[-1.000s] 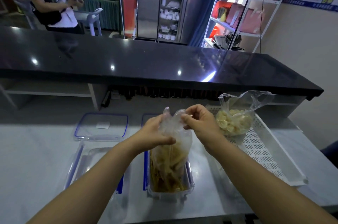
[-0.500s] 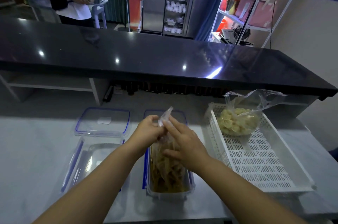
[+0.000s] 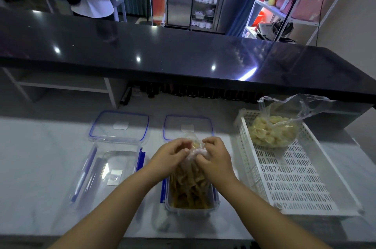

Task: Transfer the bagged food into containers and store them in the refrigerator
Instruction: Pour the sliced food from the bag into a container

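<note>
On the pale worktop, the left hand and right hand sit close together, both pinching the bunched neck of a clear bag of tan strips standing in an open container. An empty container lies to the left, and a second bag rests in the white crate to the right.

Bare forearms, bare left hand and right hand
</note>
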